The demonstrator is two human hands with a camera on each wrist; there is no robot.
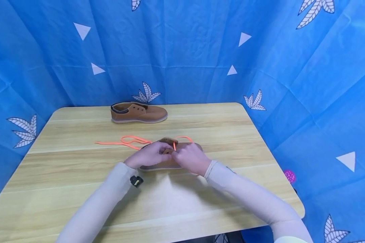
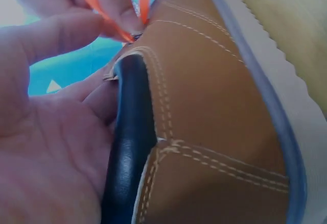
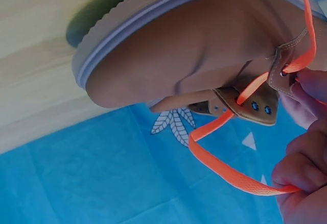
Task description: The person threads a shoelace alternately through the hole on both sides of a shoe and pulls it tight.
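Observation:
A brown leather lace-up shoe (image 1: 162, 164) lies on the table with its toe to the right. An orange shoelace (image 3: 225, 174) runs through its front eyelets, and a long part of it trails left over the tabletop. My left hand (image 1: 150, 154) holds the shoe at its opening; in the left wrist view the thumb is by the eyelet flap and fingers reach inside the dark-lined collar. Curled fingers of my right hand (image 3: 306, 170) pinch the shoelace, drawing out a bent loop. Several eyelets on the far flap (image 3: 260, 106) have no lace in them.
A second brown shoe (image 1: 140, 113), its visible eyelets unlaced, stands at the back of the wooden table (image 1: 64, 189). Blue patterned cloth (image 1: 182, 50) hangs behind and to the right. A pink round object (image 1: 290, 176) is beyond the right table edge.

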